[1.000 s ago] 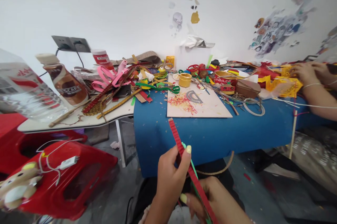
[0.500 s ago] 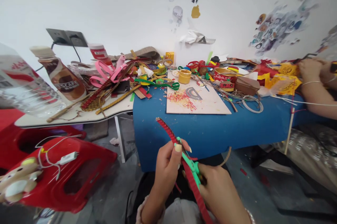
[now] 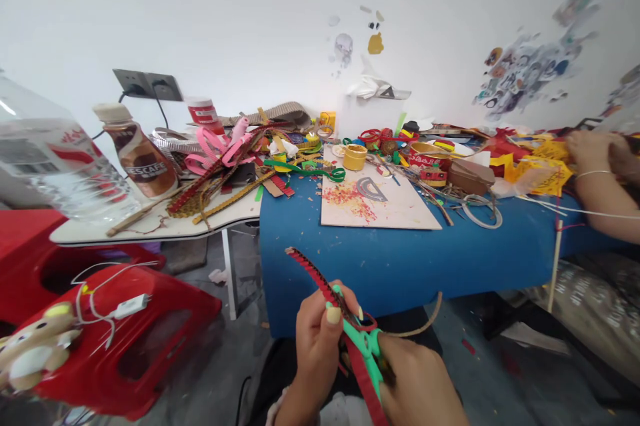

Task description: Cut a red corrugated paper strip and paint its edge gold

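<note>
Low in the head view, in front of the table, my left hand (image 3: 320,333) pinches a long red strip of corrugated cardboard (image 3: 311,269) between thumb and fingers. The strip's far end sticks out up and to the left; its lower part runs down towards me. My right hand (image 3: 417,379) is closed round the handles of green scissors (image 3: 367,343). Their blades lie along the strip, with the tips close to my left fingertips. A thin red sliver (image 3: 369,323) curls out beside the blades. My right fingers are partly hidden behind the handles.
On the blue-covered table (image 3: 300,279) lie a white board (image 3: 410,209) with a protractor (image 3: 371,189) and a yellow jar (image 3: 355,157). Bottles (image 3: 140,159) and cardboard strips crowd the left. A red stool (image 3: 175,319) stands lower left. Another person's arm (image 3: 607,193) reaches in at right.
The scissors' blades have spread wider apart on the strip. Both hands and the strip sit slightly lower in view, as the whole scene has shifted down.
</note>
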Available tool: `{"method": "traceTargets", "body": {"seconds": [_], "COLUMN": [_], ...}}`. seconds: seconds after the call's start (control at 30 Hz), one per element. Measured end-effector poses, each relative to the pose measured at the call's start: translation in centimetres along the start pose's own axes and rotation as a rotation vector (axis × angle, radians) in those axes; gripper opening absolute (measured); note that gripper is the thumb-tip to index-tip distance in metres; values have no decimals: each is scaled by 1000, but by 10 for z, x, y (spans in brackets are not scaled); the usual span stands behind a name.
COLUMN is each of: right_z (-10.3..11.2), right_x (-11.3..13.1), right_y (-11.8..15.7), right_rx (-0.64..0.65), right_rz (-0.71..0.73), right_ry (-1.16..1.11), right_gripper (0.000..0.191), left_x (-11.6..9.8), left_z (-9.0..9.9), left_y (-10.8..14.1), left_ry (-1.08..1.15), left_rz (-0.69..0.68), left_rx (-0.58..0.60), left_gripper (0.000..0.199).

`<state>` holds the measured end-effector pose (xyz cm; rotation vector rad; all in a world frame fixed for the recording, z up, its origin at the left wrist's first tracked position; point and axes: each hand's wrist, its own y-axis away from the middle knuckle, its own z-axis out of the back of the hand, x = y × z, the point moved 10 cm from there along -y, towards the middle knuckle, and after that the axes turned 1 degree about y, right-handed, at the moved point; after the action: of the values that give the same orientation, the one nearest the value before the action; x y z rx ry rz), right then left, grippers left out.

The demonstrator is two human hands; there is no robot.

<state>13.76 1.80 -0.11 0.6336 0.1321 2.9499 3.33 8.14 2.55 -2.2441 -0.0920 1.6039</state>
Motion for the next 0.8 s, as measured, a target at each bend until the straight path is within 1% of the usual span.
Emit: {"method": "traceTargets", "body": {"seconds": [0.1, 0.23, 0.3, 0.37, 0.43, 0.53, 0.6, 0.7, 0.8], "right_z": [-3, -4, -6, -10, -15, -26, -33, -39, -42], "right_x": [-2, -8, -11, -12, -10, -2, 6, 15, 15], "right_y": [-3, -2, -3, -5, -9, -12, -11, -6, -3], "right_rx": [30, 27, 31, 56, 104, 237, 346, 481, 546], "right_rz": [7, -35, -41, -39, -39, -80, -110, -150, -161], "right_ry": [-44, -9, 12, -28, -169, -502, -684, -800, -844], "right_gripper": [17, 15, 16, 16, 16, 34, 44, 50, 50], "left_x": [1, 4, 5, 3, 0, -3, -5, -10, -13], "left_z": [-2, -3, -2, -1, 1, 5, 9, 9, 4], "left_y": [-1, -1, -1, -3, -4, -6, -7, -8, -8], "left_ry": [7, -9, -41, -99, -175, -295, -372, -471, -528], "left_rz": [17, 47, 64, 70, 69, 71, 58, 11, -30], "left_rx": [7, 0, 2, 2, 5, -9, -39, -58, -27], "left_gripper": [57, 57, 57, 57, 57, 59, 55, 41, 35]}}
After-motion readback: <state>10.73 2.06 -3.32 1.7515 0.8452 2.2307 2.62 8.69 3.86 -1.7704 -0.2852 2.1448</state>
